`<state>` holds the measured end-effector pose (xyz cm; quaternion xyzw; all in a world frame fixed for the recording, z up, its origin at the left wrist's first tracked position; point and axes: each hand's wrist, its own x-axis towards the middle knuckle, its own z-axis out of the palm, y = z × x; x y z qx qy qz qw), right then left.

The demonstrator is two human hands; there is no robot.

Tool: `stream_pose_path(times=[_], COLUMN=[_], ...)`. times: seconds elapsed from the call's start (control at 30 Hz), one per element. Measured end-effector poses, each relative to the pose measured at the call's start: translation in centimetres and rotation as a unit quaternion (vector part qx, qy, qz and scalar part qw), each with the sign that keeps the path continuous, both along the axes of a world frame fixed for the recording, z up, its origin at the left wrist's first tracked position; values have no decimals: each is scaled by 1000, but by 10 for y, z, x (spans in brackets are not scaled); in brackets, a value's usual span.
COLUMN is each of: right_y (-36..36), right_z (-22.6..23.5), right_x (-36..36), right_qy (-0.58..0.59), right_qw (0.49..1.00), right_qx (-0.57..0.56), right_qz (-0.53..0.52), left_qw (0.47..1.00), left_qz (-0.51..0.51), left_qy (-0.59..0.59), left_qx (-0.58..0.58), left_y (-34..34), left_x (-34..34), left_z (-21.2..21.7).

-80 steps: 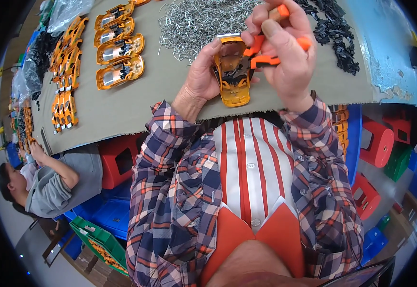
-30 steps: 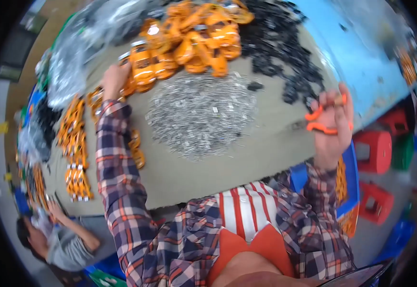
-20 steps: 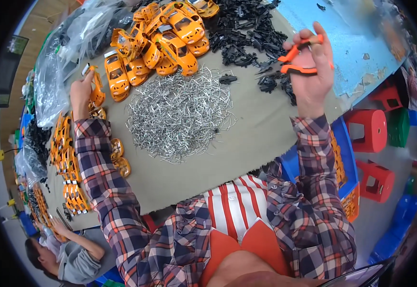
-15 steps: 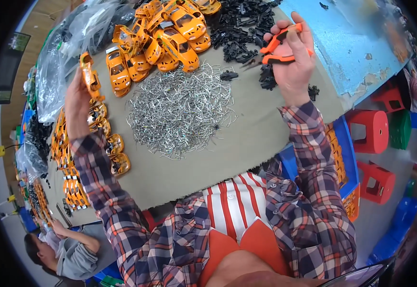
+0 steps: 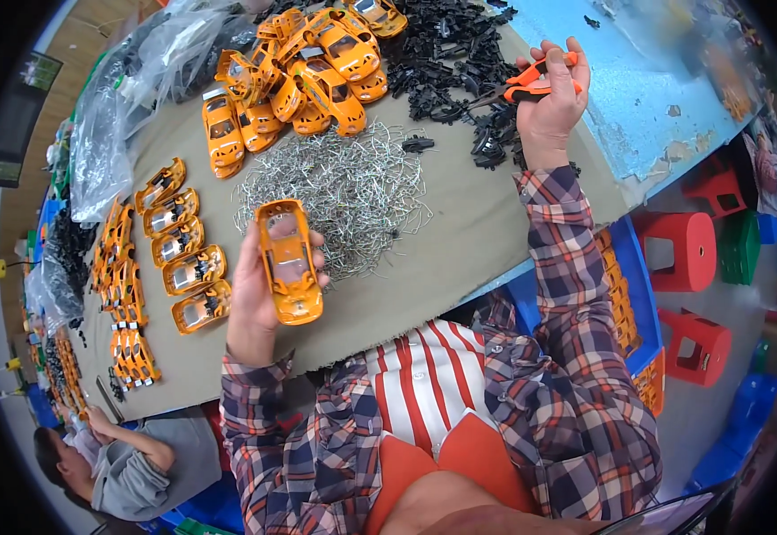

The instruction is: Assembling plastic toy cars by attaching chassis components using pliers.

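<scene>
An orange toy car body (image 5: 289,254) lies belly up in my left hand (image 5: 252,290), my fingers closed round its sides, its hollow inside facing me. My right hand (image 5: 551,120) grips needle-nose pliers (image 5: 531,87) with orange handles, their jaws pointing left over a heap of black plastic parts (image 5: 460,53). Between my hands, a pile of thin bent metal wires (image 5: 326,169) covers the middle of the cloth. Several upturned orange car bodies (image 5: 194,269) form a column left of my left hand.
A heap of upright orange car bodies (image 5: 339,94) stands beyond the wires. Clear plastic bags (image 5: 107,143) lie far left. Blue crates (image 5: 643,294) holding orange parts are beside my right arm, near red stools (image 5: 678,250). Another person (image 5: 143,464) sits at the lower left.
My left hand has come right and nearer from the column of upturned bodies, bringing a car body in front of the wires. My right hand still holds the pliers, slightly shifted, with the handles closer together.
</scene>
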<state>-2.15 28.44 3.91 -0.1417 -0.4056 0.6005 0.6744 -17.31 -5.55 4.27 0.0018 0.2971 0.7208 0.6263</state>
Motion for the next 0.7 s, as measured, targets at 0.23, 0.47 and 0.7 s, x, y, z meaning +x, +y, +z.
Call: stream_pose_path(times=[0.23,0.47,0.7], right_y=[2,-26,-124], right_z=[-10,20,36], right_x=[-2,29,37], right_qy=[-28,0,130], right_qw=[997,997,909], right_qx=[-70,-39,-34], right_qz=[-10,73,394], left_qw=[998,999,998], left_qz=[-14,-14,-4], left_qy=[-32,43,33], left_qx=[45,3,46], left_y=[-4,0,8], left_x=[29,60,62], left_z=[-22,-34,-40])
